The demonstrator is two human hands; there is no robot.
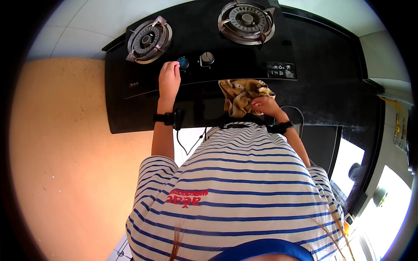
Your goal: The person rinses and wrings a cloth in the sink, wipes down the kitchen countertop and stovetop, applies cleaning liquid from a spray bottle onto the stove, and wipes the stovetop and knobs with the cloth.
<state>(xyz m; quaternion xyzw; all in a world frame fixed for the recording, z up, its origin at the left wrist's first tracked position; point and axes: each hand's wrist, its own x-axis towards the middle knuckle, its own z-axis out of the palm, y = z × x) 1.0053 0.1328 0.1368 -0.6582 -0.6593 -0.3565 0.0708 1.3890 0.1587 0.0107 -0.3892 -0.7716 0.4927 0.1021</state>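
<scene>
At the front of the black gas stove (196, 82), my left hand (169, 80) has its fingers closed at the left edge of a bluish control knob (183, 63). Part of that knob is hidden by the fingertips. A second, silvery knob (207, 58) sits just to its right. My right hand (265, 105) grips the lower right part of a crumpled brown and yellow patterned cloth (239, 93). The cloth lies bunched on the black counter along the stove's front edge, close to my striped shirt.
Two burners with metal pan supports, the left burner (148, 40) and the right burner (247, 19), stand behind the knobs. A label (281, 69) is on the stove's right corner. The black counter (326, 78) continues right. A thin black cable (187, 150) hangs below my left wrist.
</scene>
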